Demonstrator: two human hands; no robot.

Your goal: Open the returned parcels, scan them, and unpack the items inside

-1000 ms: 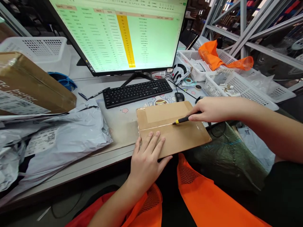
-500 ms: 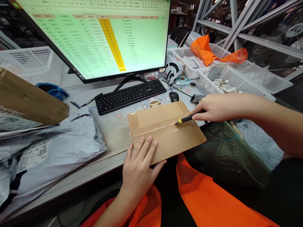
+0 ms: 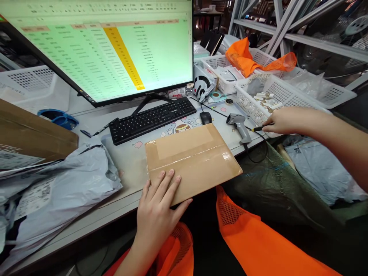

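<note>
Cardboard box [image 3: 198, 166], pressed under the open left hand [image 3: 156, 209], looks light and stiff, best held by its sides; a craft knife [image 3: 259, 128] is gripped in the right hand [image 3: 284, 120].

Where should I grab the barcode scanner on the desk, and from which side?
Take the scanner by its narrow handle, probably from the near side: it slants toward the desk's front edge, head at the far end. The right hand holds a cutter close by, so that should go down first.
</note>
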